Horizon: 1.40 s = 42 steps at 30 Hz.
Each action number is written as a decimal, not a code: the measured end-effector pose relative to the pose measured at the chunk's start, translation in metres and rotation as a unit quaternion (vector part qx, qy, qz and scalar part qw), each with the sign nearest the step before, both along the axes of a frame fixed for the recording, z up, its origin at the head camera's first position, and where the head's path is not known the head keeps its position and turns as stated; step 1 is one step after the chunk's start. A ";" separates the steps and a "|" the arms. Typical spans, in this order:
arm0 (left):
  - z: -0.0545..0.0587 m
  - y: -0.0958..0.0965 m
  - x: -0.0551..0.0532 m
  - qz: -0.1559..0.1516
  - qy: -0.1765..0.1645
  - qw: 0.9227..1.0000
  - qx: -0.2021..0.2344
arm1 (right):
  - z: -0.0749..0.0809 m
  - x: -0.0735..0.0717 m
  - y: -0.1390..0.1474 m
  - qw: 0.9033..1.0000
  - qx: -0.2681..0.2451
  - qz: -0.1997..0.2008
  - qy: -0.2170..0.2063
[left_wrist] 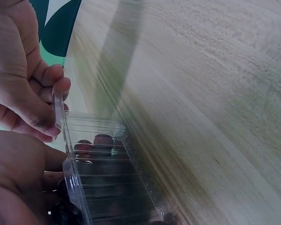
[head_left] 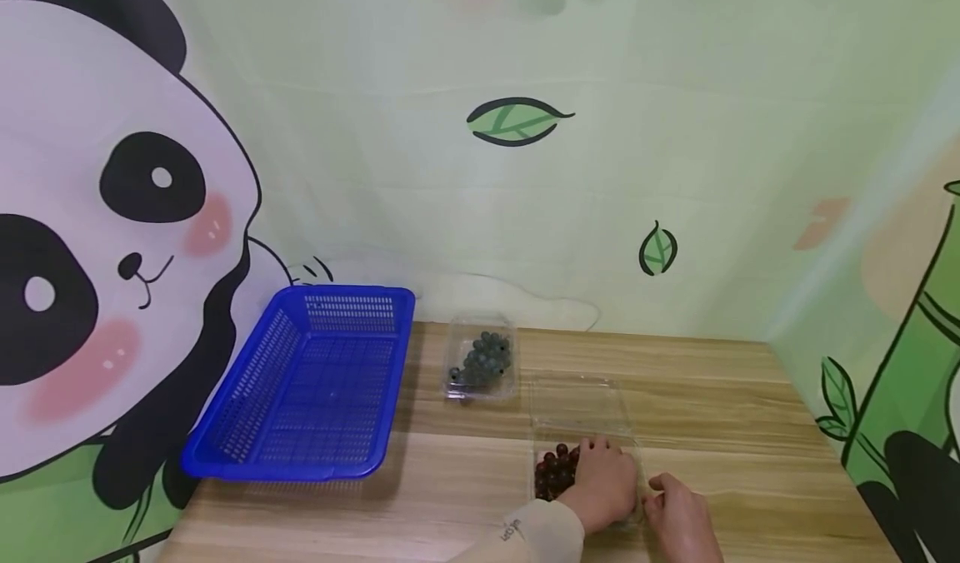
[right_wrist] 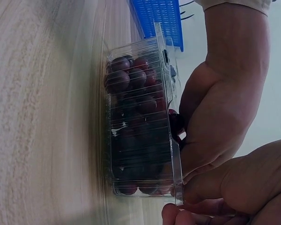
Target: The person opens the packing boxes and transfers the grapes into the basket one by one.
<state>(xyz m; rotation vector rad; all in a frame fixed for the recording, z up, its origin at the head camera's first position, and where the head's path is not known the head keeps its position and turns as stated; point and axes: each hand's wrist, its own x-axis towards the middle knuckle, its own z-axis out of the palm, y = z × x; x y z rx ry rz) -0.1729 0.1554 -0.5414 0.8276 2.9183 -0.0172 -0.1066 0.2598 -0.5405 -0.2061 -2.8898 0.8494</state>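
Observation:
A clear plastic clamshell box (right_wrist: 140, 117) of dark red grapes (head_left: 555, 471) stands on the table with its lid (head_left: 577, 401) folded back. My left hand (head_left: 603, 484) reaches over the rim onto the grapes; its fingertips are hidden in the box, so I cannot tell whether they grip any. Grapes show beside its palm in the right wrist view. At the box's right side, my right hand (head_left: 682, 517) pinches the rim between thumb and fingers. The left wrist view shows this pinch on the rim (left_wrist: 58, 112) close up.
A blue plastic basket (head_left: 296, 471) stands on the left of the wooden table (head_left: 712, 396). Between it and the grape box, further back, is another clear box (head_left: 450, 392) with dark blue-green grapes (head_left: 487, 359). A printed panda cloth (head_left: 360, 171) hangs behind the table.

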 end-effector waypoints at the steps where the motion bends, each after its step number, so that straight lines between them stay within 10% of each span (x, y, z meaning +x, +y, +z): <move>1: 0.000 0.000 0.000 0.000 0.002 1.000 0.000 | 0.000 0.000 0.000 1.000 0.001 0.001 0.000; 27: 0.001 0.001 -0.002 0.006 -0.018 1.000 -0.005 | 0.000 0.000 0.000 1.000 0.002 -0.004 0.001; 42: 0.002 -0.004 -0.009 0.017 -0.037 0.991 0.124 | 0.001 -0.001 -0.001 1.000 -0.010 -0.004 -0.010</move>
